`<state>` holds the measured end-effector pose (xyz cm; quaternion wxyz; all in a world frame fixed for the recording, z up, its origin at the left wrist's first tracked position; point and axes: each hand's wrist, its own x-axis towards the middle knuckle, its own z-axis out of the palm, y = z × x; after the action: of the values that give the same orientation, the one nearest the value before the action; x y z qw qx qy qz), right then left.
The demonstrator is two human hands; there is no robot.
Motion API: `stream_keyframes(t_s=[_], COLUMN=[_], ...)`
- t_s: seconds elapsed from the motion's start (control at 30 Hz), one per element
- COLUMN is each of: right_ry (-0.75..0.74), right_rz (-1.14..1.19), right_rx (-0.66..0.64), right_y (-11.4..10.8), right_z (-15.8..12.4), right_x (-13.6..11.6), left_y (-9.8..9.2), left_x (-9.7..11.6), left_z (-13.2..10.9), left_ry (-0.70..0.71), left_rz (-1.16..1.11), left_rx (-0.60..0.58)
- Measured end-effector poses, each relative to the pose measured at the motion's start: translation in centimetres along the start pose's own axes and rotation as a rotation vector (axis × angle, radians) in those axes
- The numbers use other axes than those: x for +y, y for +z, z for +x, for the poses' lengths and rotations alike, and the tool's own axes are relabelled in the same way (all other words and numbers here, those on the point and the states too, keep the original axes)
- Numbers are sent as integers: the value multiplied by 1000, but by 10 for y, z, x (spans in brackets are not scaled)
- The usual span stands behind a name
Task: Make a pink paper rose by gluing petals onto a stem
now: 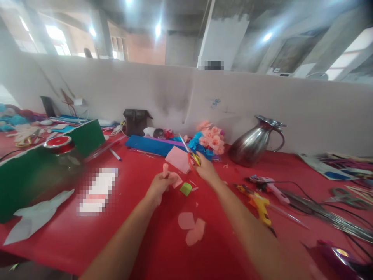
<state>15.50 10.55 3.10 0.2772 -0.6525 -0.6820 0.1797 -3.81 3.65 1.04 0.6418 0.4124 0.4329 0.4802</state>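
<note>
My left hand (157,188) is closed on a piece of pink paper (166,170), which stands up rolled between thumb and fingers. Another curved pink piece (176,180) shows beside the same hand; whether it is gripped too I cannot tell. My right hand (205,168) is wrapped round scissors (194,158) with red and yellow handles, blades pointing up and left. Under the scissors lies a pink paper sheet (178,158). A small green paper piece (185,189) rests between my hands, and cut pink petal shapes (192,227) lie nearer to me.
Pink and blue paper flowers (212,139) stand behind my right hand, with a metal jug (253,142) to their right. Yellow (261,206) and pink (276,190) glue guns, wires (335,216) and grey scissors (346,198) lie right. A red-lidded jar (62,153) stands left.
</note>
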Motion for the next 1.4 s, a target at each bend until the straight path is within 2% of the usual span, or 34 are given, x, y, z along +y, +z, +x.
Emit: stream_keyframes(t_s=[0.17,0.27,0.33,0.43,0.57,0.73,0.83,0.9,0.97,1.07,1.17,1.4], right_ry=[94,135,135,195,282,202,163,129,84,43,13,-5], right_rz=[839,1112,1169,1117,1041,1126,1099,1030,922,765,651,643], right_rx=[-58,-119,-152,-191,-213,-21,54,59,-12,-243,-365,-399], right_y=[-8,-14,-16,-15,-2,17,16,9,-3,-21,-27,-8], right_z=[-18,-28,-41,-67,-96,-106,-107,-109,-111,-116,-121,-121], right_x=[-10,-20,-26,-30,-35,-41,-45,-46,-46,-46,-45,-36], left_y=[5,7,8,10,15,24,26,25,22,15,11,12], left_x=[-5,-3,-1,3,2,-5,-5,-3,1,10,17,27], left_z=[-5,-9,-11,-13,-14,-19,-21,-21,-19,-17,-16,-21], left_ry=[-24,14,18,-1,-7,-53,-83,-76,-57,-31,-19,5], left_rz=[78,25,-60,-156,-153,-263,-348,-368,-395,-460,-520,-552], left_rx=[33,-28,-40,-12,-7,-39,-17,29,74,120,173,270])
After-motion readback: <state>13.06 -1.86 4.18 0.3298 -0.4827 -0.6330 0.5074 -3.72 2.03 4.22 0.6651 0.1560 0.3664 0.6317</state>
